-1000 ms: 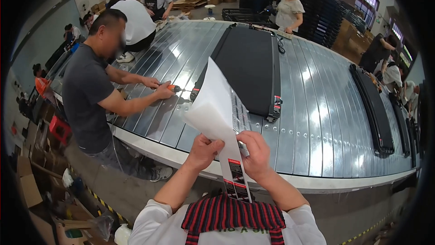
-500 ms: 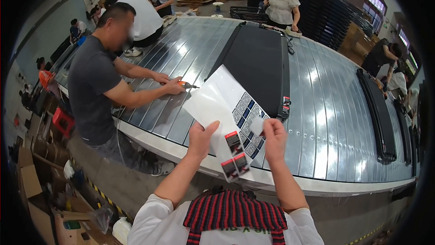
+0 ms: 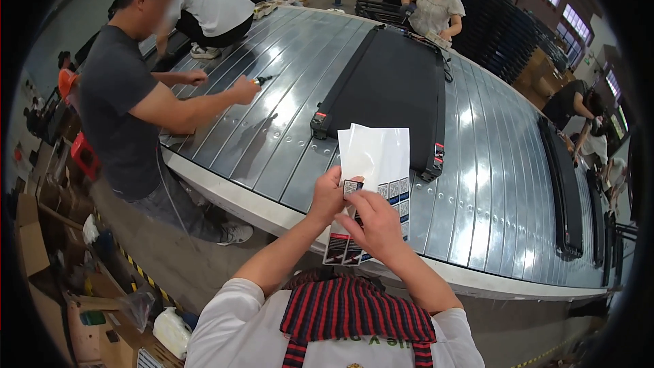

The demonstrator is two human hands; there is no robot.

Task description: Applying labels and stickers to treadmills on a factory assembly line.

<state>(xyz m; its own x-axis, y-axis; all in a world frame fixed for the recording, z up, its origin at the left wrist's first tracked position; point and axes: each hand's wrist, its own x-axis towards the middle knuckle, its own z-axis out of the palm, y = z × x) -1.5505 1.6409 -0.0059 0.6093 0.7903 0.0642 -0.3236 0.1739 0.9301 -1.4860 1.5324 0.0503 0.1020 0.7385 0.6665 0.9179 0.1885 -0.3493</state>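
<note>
My left hand (image 3: 328, 194) grips a stack of glossy white sticker sheets (image 3: 392, 153) in front of my chest. Rows of square code labels with blue strips show on the right part of the sheets, and red-and-black warning labels (image 3: 338, 245) at the lower end. One small square code label (image 3: 352, 187) lies face up by my left fingers. Right at its lower edge are the fingertips of my right hand (image 3: 378, 225), whose thumb is spread from the fingers. Beyond the sheets, a flat black panel with dark rails (image 3: 388, 89) rests on the metal-slatted table (image 3: 272, 157).
At the left a co-worker in a grey shirt (image 3: 122, 96) holds a small power tool (image 3: 262, 81) over the table. Another person (image 3: 211, 4) crouches on the tabletop. Someone (image 3: 436, 7) stands at the far edge. Long black folded parts (image 3: 562, 191) lie at the right; cardboard boxes (image 3: 116, 341) fill the lower left.
My right hand has come left across the sheets to my left hand, bringing the small label. The sheets now stand more upright. The co-worker at the left has moved the tool up and away.
</note>
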